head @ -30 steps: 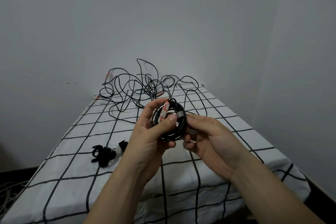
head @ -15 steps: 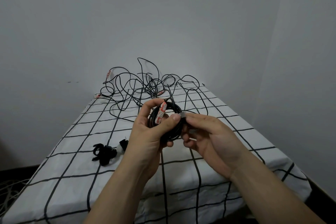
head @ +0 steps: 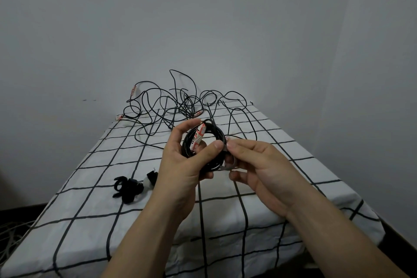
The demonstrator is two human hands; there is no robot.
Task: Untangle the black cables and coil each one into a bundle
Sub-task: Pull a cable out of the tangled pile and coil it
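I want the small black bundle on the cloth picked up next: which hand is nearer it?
Left. The left hand is just right of the small black bundle; the right hand is farther right, beyond the coil.

left hand [head: 182, 165]: raised, fingers [head: 208, 150] curled closed in a grip | right hand [head: 259, 165]: raised beside it, fingertips pinched shut, thumbs nearly touching

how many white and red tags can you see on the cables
4. One on the coil held in the left hand, at. Three in the tangle: far left at, left table edge at, middle at. More may be hidden.
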